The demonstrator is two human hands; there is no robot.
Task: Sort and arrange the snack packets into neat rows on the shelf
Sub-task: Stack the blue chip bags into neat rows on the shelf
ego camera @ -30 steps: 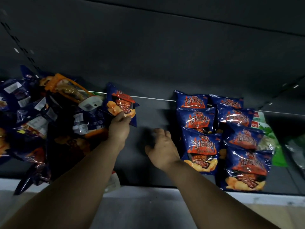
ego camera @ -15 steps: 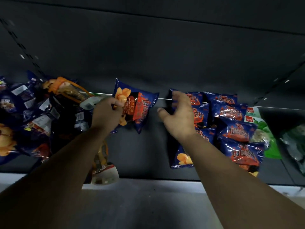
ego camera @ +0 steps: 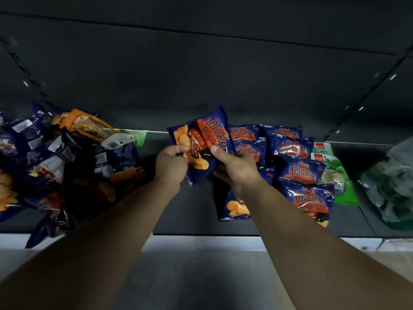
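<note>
Above the shelf (ego camera: 194, 211), both hands — glossy crinkled packet (ego camera: 202, 139) pinched.

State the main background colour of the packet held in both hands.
Dark blue, with red and orange print: the held packet, clearest in the head view.

Packet passes from one hand to both

A second ago the left hand (ego camera: 171, 163) held the packet (ego camera: 202, 143) alone beside the loose heap (ego camera: 55, 166) at the left of the frame, while the right hand (ego camera: 234, 167) lay on the shelf (ego camera: 192, 211) at the frame's middle. The left hand has since carried the packet rightward to centre frame, beside the rows (ego camera: 288, 162). The packet, first upright, then turned sideways, now tilts with its top toward the upper right. The right hand lifted off the shelf, reached toward the rows half a second ago, and has now come back to take a grip on the packet's right side, thumb across its front.
</note>
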